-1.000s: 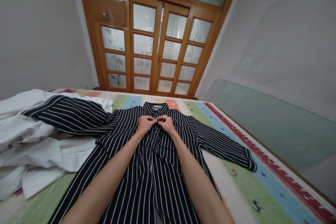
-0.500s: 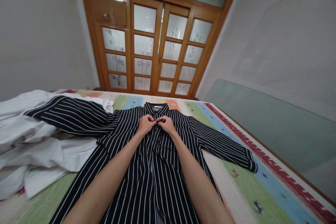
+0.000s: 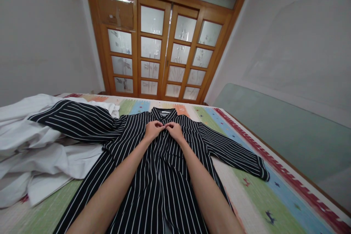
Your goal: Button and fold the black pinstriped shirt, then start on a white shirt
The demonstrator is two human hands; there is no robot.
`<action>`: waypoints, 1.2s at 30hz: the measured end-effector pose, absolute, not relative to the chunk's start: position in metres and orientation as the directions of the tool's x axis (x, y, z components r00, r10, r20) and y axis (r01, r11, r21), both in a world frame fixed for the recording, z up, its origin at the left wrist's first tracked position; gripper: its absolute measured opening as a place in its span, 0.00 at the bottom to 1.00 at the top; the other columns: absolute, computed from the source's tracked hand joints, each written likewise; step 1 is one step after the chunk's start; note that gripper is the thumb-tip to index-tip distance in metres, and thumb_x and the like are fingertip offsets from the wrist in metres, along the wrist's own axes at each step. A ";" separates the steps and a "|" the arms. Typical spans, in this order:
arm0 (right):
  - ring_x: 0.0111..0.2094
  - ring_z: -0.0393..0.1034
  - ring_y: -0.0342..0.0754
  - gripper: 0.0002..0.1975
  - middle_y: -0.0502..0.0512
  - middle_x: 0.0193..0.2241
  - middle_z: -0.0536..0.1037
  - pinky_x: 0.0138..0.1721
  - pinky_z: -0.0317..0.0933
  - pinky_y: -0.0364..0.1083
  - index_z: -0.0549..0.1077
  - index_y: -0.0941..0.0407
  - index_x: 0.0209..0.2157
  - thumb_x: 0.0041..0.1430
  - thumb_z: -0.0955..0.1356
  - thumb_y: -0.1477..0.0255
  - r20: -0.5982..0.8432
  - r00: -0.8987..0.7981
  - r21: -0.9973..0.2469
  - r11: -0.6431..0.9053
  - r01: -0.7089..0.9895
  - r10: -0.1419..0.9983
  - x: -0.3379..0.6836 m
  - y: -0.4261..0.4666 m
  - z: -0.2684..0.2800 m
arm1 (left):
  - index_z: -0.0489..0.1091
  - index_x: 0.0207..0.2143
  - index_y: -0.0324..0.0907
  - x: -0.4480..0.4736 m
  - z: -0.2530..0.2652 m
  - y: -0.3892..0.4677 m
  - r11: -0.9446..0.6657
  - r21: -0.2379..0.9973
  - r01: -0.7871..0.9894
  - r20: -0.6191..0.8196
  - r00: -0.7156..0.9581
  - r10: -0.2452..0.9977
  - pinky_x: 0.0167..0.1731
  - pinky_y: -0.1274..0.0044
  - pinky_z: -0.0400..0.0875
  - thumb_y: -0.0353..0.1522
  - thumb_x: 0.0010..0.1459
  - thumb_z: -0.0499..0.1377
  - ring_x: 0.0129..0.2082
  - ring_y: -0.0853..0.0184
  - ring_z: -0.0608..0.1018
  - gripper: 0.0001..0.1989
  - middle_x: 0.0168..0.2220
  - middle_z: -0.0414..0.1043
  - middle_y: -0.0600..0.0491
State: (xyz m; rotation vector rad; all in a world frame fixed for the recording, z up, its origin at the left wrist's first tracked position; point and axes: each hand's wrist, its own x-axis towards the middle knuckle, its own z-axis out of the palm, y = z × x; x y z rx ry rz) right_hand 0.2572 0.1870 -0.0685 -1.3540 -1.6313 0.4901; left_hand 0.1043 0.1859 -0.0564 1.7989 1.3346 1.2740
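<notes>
A black shirt with white stripes (image 3: 172,175) lies spread front up, its collar at the far end and its sleeves out to both sides. Just below the collar, my left hand (image 3: 154,131) pinches the front edge of the shirt. My right hand (image 3: 174,131) pinches the same front opening from the other side, fingertips touching those of the left. Any button between the fingers is too small and covered to make out. Lower down, the shirt's front edges hang slightly apart.
A heap of white cloth (image 3: 52,168) lies at the left, under the shirt's left-side sleeve. Beneath everything is a colourful patterned bedspread (image 3: 257,197). A pale green board (image 3: 274,117) borders the bed on the right. Wooden glass-paned doors (image 3: 167,44) stand beyond.
Both hands stay pinched at the shirt front, with only a tiny shift of the fingertips. The whole view has moved very slightly.
</notes>
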 end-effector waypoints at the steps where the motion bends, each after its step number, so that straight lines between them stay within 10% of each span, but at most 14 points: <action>1: 0.30 0.72 0.45 0.10 0.51 0.29 0.81 0.37 0.65 0.44 0.80 0.54 0.27 0.50 0.67 0.79 0.396 0.038 -0.777 0.313 0.546 0.917 0.257 0.187 -0.069 | 0.78 0.27 0.41 0.104 -0.056 0.185 -0.347 0.844 0.408 0.354 0.062 0.933 0.33 0.76 0.71 0.31 0.48 0.67 0.29 0.66 0.80 0.03 0.27 0.79 0.53; 36: 0.27 0.71 0.43 0.08 0.51 0.28 0.80 0.35 0.65 0.43 0.80 0.55 0.27 0.49 0.68 0.78 0.422 0.021 -0.749 0.336 0.571 0.906 0.258 0.188 -0.072 | 0.77 0.24 0.41 0.107 -0.056 0.187 -0.363 0.778 0.513 0.379 0.077 0.922 0.31 0.78 0.69 0.25 0.49 0.60 0.27 0.67 0.78 0.06 0.25 0.78 0.53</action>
